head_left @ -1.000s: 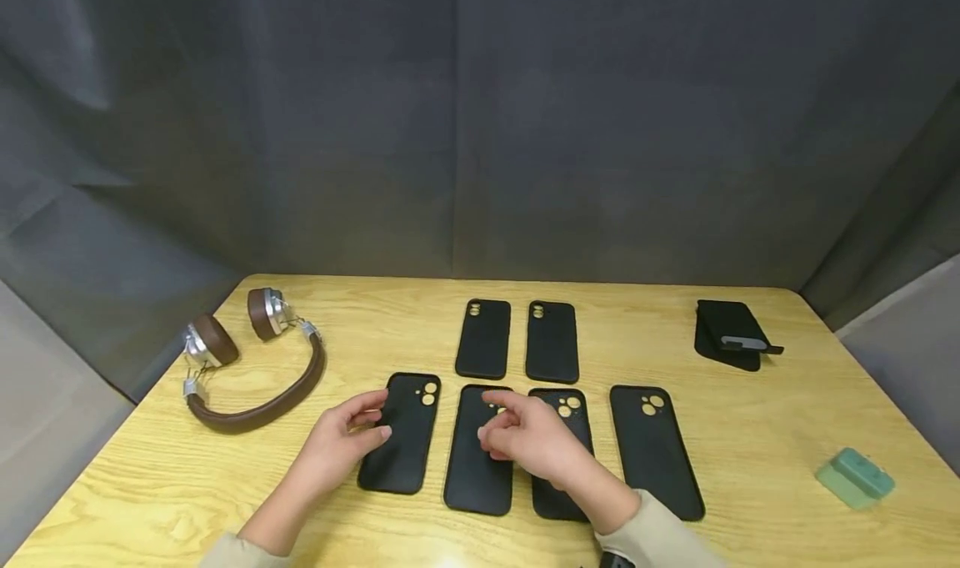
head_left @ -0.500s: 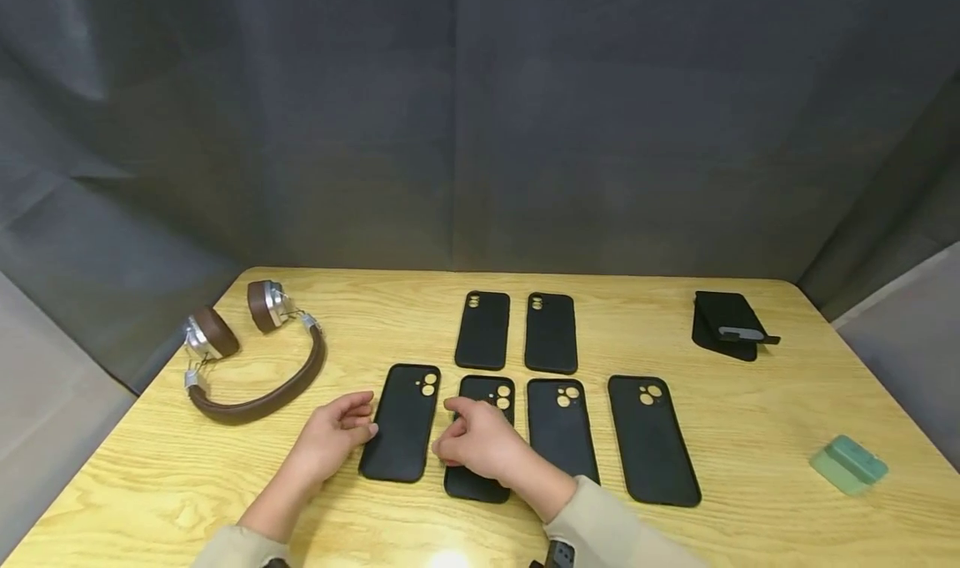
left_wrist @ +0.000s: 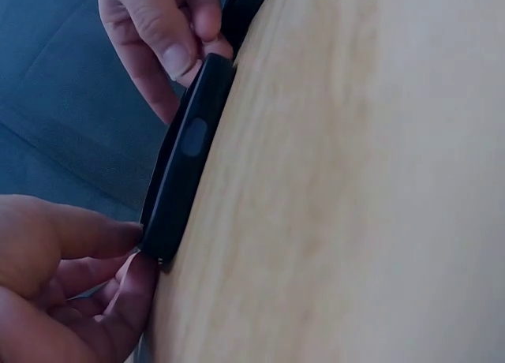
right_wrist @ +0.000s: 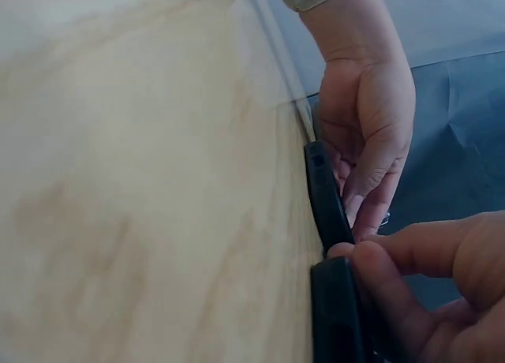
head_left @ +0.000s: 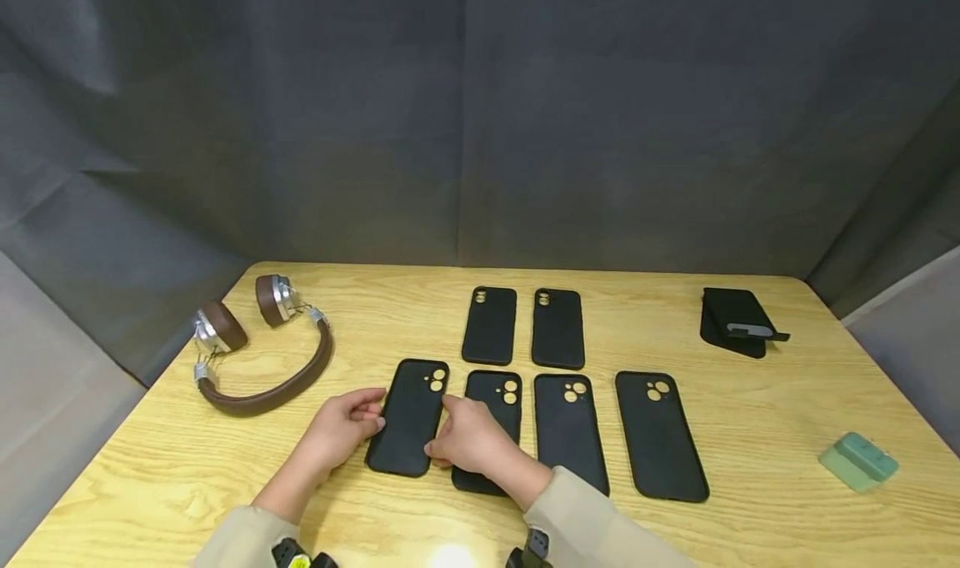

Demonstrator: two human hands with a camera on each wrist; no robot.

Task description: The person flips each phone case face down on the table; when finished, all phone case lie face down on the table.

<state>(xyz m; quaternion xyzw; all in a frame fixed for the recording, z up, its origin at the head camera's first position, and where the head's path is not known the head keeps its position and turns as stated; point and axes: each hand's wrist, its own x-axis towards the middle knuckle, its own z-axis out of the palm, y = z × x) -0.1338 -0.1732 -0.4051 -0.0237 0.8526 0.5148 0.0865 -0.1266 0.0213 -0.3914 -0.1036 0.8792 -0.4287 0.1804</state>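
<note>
The leftmost black phone case (head_left: 406, 418) of the front row lies on the wooden table, its twin camera holes at the upper right. My left hand (head_left: 339, 428) pinches its left edge, thumb at the rim and fingers against the side. From the other side, my right hand (head_left: 474, 437) pinches the right edge, the thumb low and the index finger near the camera holes. This right hand partly covers a second phone case (head_left: 491, 397). In the left wrist view, the gripped phone case (left_wrist: 189, 158) rests low at the table surface between both hands.
Right of my hands lie two more front-row cases (head_left: 573, 430) (head_left: 662, 434). Behind stand two smaller cases (head_left: 489, 324) (head_left: 558, 328) lying flat. Brown headphones (head_left: 273, 394) are at left, a black folding stand (head_left: 738, 322) at back right, a green block (head_left: 861, 459) at right.
My right hand has moved left, from over the second and third phone cases to the leftmost one's right edge. My left hand, earlier drawn slightly back, now holds that case's left edge.
</note>
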